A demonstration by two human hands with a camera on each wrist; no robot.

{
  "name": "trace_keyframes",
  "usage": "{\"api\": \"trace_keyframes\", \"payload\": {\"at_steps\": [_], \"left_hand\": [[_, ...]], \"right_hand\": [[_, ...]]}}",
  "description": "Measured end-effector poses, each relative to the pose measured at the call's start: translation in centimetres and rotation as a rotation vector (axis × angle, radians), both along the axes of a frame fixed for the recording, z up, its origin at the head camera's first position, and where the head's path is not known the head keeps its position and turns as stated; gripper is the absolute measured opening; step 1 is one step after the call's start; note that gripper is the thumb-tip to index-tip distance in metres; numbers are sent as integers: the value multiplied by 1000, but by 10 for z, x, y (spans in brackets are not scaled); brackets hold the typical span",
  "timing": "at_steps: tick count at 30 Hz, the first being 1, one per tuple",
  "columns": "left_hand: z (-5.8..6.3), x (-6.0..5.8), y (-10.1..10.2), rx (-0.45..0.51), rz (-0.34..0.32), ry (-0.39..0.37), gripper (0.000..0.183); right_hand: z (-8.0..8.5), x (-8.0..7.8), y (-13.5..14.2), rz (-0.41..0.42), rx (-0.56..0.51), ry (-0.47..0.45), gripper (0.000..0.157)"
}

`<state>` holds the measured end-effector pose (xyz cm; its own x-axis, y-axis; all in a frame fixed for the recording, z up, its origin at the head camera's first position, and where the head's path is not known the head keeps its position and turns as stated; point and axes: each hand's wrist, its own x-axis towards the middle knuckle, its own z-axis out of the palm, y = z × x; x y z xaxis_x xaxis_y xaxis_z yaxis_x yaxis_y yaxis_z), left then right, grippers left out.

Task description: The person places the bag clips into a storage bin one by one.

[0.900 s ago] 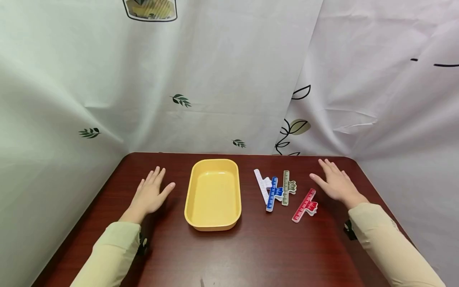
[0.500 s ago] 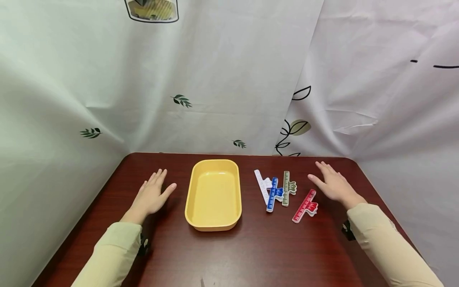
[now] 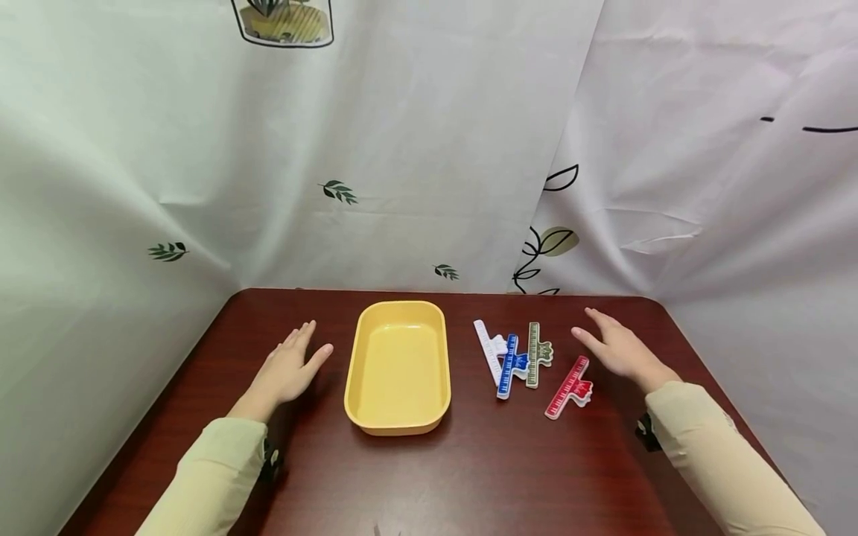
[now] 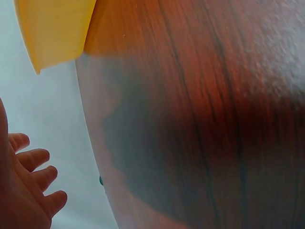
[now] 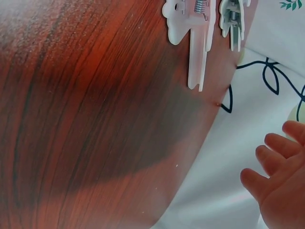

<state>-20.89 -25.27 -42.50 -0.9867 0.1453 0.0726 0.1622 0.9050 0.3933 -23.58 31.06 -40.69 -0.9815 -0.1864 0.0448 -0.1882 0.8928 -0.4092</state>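
My left hand (image 3: 284,372) hovers above the table to the left of a yellow tray (image 3: 400,372), fingers extended and holding nothing. In the left wrist view the tray's side (image 4: 57,33) shows above that hand (image 4: 28,181). On the right, my right hand (image 3: 623,350) is held over the table with nothing in it. Nearest to it lies a red clip (image 3: 568,387) with a ruler-like edge. Further left lie a green clip (image 3: 533,356), a blue clip (image 3: 507,366) and a white clip (image 3: 489,350); the blue one overlaps the white. Clip undersides (image 5: 195,43) appear in the right wrist view.
The dark red-brown table (image 3: 429,491) has rounded far corners. A white cloth (image 3: 415,149) with leaf prints hangs behind it and along both sides.
Both hands have shifted slightly, the left a little down and right, the right a little down and left. Tray and clips keep their places; the head view tilts slightly.
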Motion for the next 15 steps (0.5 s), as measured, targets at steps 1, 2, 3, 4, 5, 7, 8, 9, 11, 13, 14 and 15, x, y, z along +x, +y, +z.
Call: {"api": "trace_keyframes", "payload": {"at_steps": [1, 2, 3, 4, 5, 7, 8, 9, 11, 13, 14, 15], "left_hand": [[0, 0, 1, 5, 0, -4, 78], [0, 1, 1, 10, 0, -7, 78], [0, 1, 2, 16, 0, -11, 78], [0, 1, 3, 20, 0, -13, 77], [1, 2, 4, 23, 0, -15, 77], [1, 2, 5, 28, -2, -20, 77], [1, 3, 6, 31, -4, -23, 77], [1, 3, 6, 35, -4, -26, 77], [1, 3, 7, 43, -6, -30, 77], [-1, 2, 8, 51, -6, -35, 78], [-1, 2, 8, 57, -5, -38, 78], [-2, 1, 8, 61, -4, -40, 79]], "right_hand": [[0, 0, 0, -1, -2, 0, 76], [-1, 1, -1, 0, -6, 2, 75], [-1, 1, -2, 0, -7, 4, 75], [-1, 1, -2, 3, -7, 8, 74], [-1, 1, -3, 4, -7, 11, 74], [-2, 0, -4, 7, -9, 18, 74], [-2, 0, -4, 8, -11, 21, 74], [-2, 0, -5, 7, -12, 22, 74], [-2, 0, -5, 3, -14, 23, 74], [-2, -1, -6, -1, -14, 22, 74], [-2, -1, -6, 0, -11, 24, 74], [-2, -1, -7, 0, -9, 26, 74]]}}
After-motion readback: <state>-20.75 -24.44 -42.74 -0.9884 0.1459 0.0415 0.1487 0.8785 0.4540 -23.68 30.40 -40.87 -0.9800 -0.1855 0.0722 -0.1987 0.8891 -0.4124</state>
